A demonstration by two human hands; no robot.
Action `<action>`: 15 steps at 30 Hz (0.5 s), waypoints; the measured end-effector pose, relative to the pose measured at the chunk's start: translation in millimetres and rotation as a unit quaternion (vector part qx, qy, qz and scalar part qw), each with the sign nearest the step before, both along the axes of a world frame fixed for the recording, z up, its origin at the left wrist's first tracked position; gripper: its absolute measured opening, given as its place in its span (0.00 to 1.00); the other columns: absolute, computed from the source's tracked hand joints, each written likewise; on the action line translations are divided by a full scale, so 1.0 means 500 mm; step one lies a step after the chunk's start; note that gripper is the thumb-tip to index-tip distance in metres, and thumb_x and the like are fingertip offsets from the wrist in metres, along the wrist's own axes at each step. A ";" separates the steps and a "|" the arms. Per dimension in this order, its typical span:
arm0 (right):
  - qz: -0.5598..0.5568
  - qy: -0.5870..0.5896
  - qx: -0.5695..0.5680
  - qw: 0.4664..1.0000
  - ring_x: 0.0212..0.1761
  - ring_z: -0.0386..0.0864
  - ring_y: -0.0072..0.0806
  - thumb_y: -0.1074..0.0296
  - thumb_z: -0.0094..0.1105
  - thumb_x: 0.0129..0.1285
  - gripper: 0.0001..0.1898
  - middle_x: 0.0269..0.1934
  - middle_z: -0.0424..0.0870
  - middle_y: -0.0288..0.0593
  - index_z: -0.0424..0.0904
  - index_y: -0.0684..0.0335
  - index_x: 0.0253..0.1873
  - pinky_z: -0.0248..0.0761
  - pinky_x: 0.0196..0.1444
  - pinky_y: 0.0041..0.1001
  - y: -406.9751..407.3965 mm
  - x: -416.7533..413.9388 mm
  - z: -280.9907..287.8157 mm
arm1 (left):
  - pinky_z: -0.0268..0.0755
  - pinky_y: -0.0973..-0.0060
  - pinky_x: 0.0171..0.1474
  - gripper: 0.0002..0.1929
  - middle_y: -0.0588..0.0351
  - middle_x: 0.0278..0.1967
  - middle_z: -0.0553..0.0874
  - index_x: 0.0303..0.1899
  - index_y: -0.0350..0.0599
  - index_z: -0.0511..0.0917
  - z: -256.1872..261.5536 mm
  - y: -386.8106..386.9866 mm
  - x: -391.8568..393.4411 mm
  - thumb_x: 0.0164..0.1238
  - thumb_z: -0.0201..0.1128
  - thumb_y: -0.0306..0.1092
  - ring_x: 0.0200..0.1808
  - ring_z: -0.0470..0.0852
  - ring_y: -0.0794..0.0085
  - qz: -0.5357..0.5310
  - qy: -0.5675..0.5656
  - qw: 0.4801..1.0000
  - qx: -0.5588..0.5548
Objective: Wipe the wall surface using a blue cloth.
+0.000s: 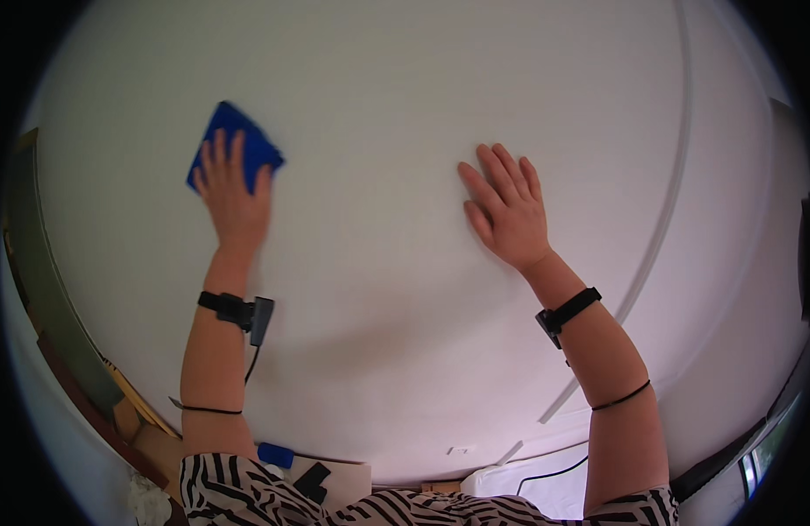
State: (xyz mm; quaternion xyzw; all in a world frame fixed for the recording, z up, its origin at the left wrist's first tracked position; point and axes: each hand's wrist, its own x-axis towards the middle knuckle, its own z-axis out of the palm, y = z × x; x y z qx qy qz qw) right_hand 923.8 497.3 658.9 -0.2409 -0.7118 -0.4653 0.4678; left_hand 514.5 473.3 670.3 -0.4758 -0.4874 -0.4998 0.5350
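My left hand (235, 204) lies spread over a folded blue cloth (253, 141), pressing it flat against the white wall (372, 217). Past the fingertips and the thumb, the cloth's corners stick out. To the right, my right hand (513, 210) rests on or close to the same wall with nothing in it. Its fingers are slightly apart and point up and to the left. Both forearms reach up from the bottom of the view and wear black straps with small devices. A thin cable hangs from the device on the left forearm.
A pale strip of cable trunking (651, 256) runs down the wall at the right. Low on the wall is a white socket plate (458, 450). Below me, a blue item (275, 455) and black objects (313, 481) lie on a light surface. A dark cable (549, 475) crosses a white surface.
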 end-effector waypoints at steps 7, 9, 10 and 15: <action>-0.038 0.016 0.018 0.999 0.79 0.66 0.38 0.60 0.60 0.69 0.25 0.76 0.71 0.43 0.77 0.48 0.70 0.54 0.79 0.48 -0.013 0.012 0.003 | 0.47 0.43 0.78 0.33 0.41 0.77 0.66 0.72 0.39 0.68 0.015 -0.002 -0.212 0.79 0.57 0.55 0.80 0.60 0.46 -0.009 -0.279 0.955 0.097; -0.034 0.013 0.025 0.999 0.78 0.67 0.39 0.59 0.59 0.69 0.24 0.75 0.71 0.43 0.78 0.48 0.70 0.55 0.79 0.48 -0.026 -0.022 0.031 | 0.52 0.47 0.77 0.31 0.39 0.73 0.71 0.64 0.34 0.72 0.022 -0.013 -0.246 0.78 0.58 0.56 0.75 0.67 0.45 -0.038 -0.281 0.951 0.121; -0.034 0.007 0.027 0.999 0.78 0.67 0.38 0.59 0.59 0.69 0.24 0.75 0.72 0.43 0.78 0.48 0.69 0.55 0.79 0.48 -0.029 -0.034 0.038 | 0.57 0.50 0.75 0.29 0.38 0.70 0.74 0.59 0.32 0.73 0.020 -0.015 -0.244 0.78 0.59 0.55 0.70 0.72 0.45 -0.026 -0.280 0.950 0.134; -0.030 -0.004 0.037 0.999 0.77 0.68 0.37 0.60 0.59 0.69 0.23 0.74 0.73 0.42 0.79 0.48 0.68 0.57 0.79 0.47 -0.038 -0.084 0.081 | 0.57 0.51 0.74 0.22 0.38 0.70 0.72 0.55 0.35 0.72 0.027 -0.015 -0.205 0.77 0.63 0.47 0.71 0.70 0.43 -0.096 -0.243 0.957 0.126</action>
